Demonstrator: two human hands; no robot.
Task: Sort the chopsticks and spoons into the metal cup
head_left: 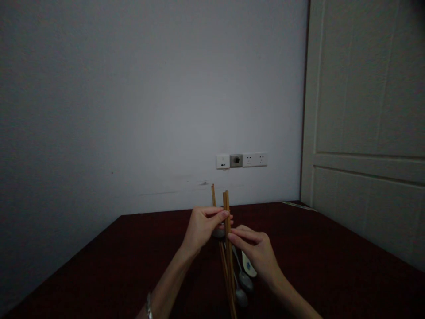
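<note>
My left hand (202, 226) and right hand (257, 247) both pinch slender, straight wooden chopsticks (227, 202). Oval-bowled metal spoons (245, 281) lie nearby on my dark red desk (146, 248).

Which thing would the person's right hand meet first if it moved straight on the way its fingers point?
Beyond the long, light-brown wooden chopsticks it pinches, the right hand would probably meet the left hand first, though one view leaves depth unclear.

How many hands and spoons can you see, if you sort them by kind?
Left hand and right hand: 2
Silver spoons: 2
White spoon with a blue pattern: 1
Total: 5
</note>
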